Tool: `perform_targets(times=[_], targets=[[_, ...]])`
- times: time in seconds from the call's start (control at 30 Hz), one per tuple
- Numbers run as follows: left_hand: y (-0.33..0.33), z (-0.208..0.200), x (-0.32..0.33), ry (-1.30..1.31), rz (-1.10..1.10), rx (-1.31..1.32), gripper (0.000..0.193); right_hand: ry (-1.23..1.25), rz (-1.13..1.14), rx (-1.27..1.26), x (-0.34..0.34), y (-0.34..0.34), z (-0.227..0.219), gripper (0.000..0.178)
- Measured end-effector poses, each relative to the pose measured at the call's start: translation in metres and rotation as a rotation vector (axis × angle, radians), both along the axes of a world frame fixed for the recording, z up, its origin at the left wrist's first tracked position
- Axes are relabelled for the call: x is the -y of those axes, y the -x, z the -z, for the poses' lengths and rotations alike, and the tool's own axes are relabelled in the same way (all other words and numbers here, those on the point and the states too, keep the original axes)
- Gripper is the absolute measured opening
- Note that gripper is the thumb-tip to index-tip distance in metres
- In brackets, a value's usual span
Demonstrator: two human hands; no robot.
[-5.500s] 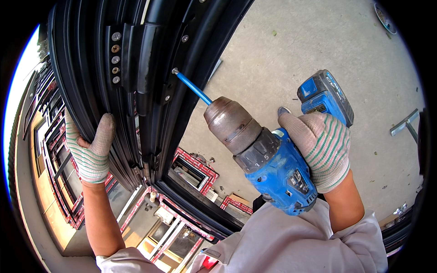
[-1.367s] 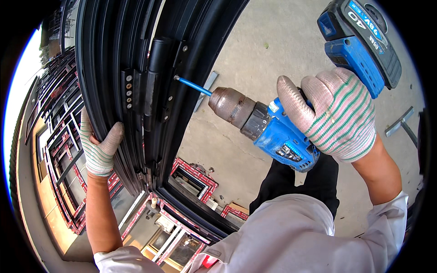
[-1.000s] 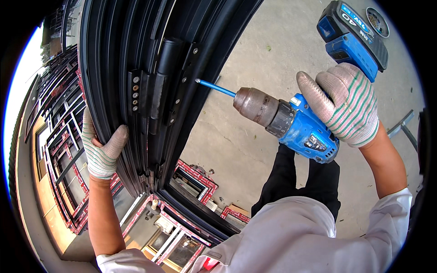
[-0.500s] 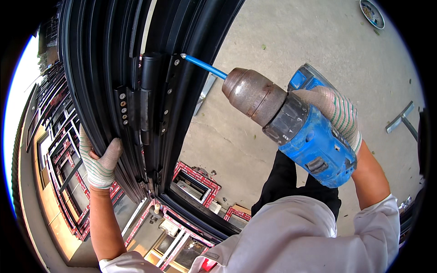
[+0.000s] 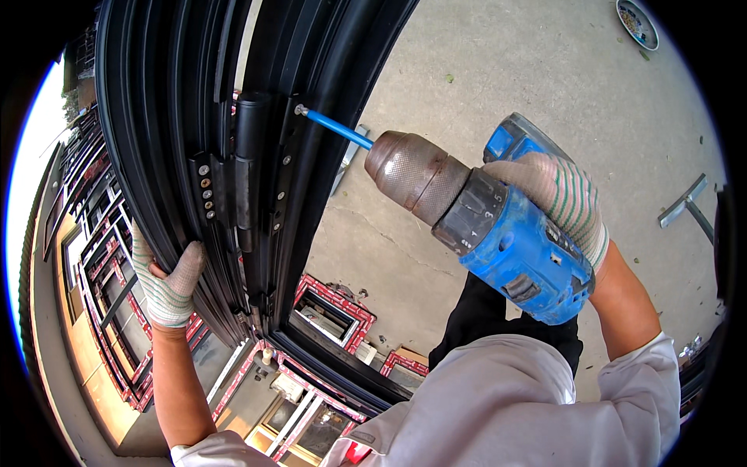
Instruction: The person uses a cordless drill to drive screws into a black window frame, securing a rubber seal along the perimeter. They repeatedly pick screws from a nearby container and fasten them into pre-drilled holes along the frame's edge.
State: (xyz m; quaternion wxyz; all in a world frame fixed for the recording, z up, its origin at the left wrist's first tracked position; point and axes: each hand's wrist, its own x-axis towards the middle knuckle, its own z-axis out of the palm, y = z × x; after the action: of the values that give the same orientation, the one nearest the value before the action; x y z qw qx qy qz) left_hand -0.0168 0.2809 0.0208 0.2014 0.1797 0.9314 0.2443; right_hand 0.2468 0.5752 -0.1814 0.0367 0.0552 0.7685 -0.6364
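Observation:
In a striped knit glove, my right hand (image 5: 556, 191) grips the handle of a worn blue cordless drill (image 5: 521, 265). From its rusty metal chuck (image 5: 416, 175) a long blue screwdriver bit (image 5: 340, 129) points up and left. The bit's tip touches the top screw (image 5: 300, 110) of a black hinge (image 5: 249, 148); several more screw heads show on both hinge plates. This hinge joins parts of a black metal frame (image 5: 148, 117). My left hand (image 5: 170, 288), gloved too, is closed round the frame's left edge, thumb in front; its fingers are partly hidden.
Frames with red-and-white tape (image 5: 354, 315) lie beyond the black frame's lower end. Several more frames (image 5: 117, 311) lean at the left. On the concrete floor are a metal bracket (image 5: 685, 201) at the right and a bowl of small parts (image 5: 638, 27) at the top right.
The drill has moved left, and its bit has gone from beside the hinge plate onto the top screw. My left hand keeps its hold on the frame.

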Motion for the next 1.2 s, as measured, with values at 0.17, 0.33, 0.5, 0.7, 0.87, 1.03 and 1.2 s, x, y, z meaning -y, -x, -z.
perform_targets(times=[0.17,0.33,0.5,0.7,0.87,1.03,1.2], targets=[[0.002,-0.001,0.004,0.031,-0.023,-0.003,0.069,-0.241,0.022,-0.075,-0.001,-0.006,0.008,0.048],[0.003,-0.003,0.005,0.037,-0.012,-0.005,0.069,-0.204,-0.03,-0.011,-0.01,-0.004,-0.007,0.053],[0.004,-0.003,0.008,0.075,0.002,-0.007,0.072,0.391,0.039,0.334,-0.004,-0.012,-0.012,0.054],[0.006,-0.003,0.007,0.081,0.02,-0.013,0.07,1.453,0.189,0.381,0.02,-0.043,-0.017,0.048],[0.007,-0.003,0.009,0.081,0.028,-0.033,0.07,0.291,0.172,0.194,0.053,-0.039,-0.026,0.044],[0.002,-0.003,0.013,0.094,0.021,-0.066,0.062,0.036,0.082,0.269,0.021,-0.002,-0.034,0.041],[0.0,-0.006,0.015,0.14,0.045,-0.071,0.054,-0.011,0.05,0.259,0.019,-0.001,-0.035,0.025]])
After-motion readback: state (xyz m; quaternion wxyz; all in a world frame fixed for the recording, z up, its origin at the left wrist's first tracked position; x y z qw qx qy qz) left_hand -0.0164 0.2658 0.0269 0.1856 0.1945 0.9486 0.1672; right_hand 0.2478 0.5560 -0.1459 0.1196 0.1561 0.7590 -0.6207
